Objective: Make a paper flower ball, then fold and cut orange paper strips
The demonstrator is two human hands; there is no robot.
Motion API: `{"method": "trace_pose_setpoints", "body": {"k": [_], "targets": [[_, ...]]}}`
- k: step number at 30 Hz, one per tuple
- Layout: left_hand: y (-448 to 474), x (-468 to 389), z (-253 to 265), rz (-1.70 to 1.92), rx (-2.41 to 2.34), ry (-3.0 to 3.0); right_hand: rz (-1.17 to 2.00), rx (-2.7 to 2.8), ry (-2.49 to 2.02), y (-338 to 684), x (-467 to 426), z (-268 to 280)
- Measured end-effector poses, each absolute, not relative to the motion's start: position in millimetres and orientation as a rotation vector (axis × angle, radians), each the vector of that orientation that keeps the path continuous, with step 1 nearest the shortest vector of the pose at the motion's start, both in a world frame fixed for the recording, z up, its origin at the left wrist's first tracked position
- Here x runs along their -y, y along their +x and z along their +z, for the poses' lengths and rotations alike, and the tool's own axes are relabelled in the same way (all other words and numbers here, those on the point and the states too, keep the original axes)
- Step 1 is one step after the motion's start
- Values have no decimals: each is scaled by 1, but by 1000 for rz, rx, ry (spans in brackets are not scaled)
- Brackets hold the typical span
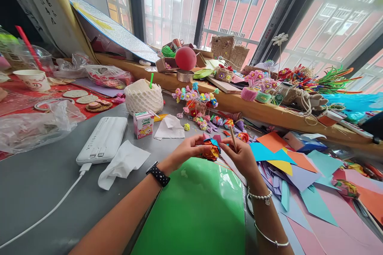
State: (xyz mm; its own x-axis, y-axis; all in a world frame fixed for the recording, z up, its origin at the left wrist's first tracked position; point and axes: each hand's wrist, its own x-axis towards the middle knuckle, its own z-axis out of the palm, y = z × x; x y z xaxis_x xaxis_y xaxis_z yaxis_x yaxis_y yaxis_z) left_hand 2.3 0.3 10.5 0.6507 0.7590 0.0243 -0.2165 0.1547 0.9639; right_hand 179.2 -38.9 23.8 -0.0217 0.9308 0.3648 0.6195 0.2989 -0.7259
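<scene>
1. While the left hand (191, 148) pinches a folded paper piece (212, 150) in blue, orange and yellow between thumb and fingers, the right hand (241, 151) is close beside it, closed around a thin stick (232, 137) that points up past the knuckles.
2. Whether the right fingertips also touch the paper piece cannot be told, since the fingers hide that spot.
3. The paper piece is held up just beyond the far edge of a shiny green mat (194, 211), between the two hands.
4. A dark watch (158, 174) is on the left wrist; on the right arm are a beaded bracelet (259, 196) and a thin bangle (271, 240).
5. Right of the mat, loose coloured sheets (324, 163) overlap in orange, turquoise, purple and pink.
6. To the left, a white power bank (103, 139) with a cable (56, 207) plugged in lies beside a crumpled tissue (124, 163).
7. Behind these, a small drink carton (143, 124) stands in front of a coconut (143, 99) with a green straw.
8. Along the windowsill (223, 92) are a red ball (186, 58) and bunches of craft flowers (260, 79).
</scene>
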Motion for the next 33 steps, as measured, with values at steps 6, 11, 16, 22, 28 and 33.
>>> {"method": "trace_pose_setpoints", "body": {"k": [6,11,16,22,28,33], "targets": [[4,-2,7,786,-597,1284,191,1821,-1432,173,39,24],[4,-3,6,847,-612,1297,123,1860,-1360,169,41,23],[4,-2,8,873,-659,1372,329,1837,-1253,173,41,24],[4,-3,4,919,-652,1295,442,1844,-1149,172,41,23],[3,-4,4,906,-646,1278,573,1847,-1135,175,41,24],[3,-3,5,854,-630,1244,664,1783,-1138,176,41,26]]}}
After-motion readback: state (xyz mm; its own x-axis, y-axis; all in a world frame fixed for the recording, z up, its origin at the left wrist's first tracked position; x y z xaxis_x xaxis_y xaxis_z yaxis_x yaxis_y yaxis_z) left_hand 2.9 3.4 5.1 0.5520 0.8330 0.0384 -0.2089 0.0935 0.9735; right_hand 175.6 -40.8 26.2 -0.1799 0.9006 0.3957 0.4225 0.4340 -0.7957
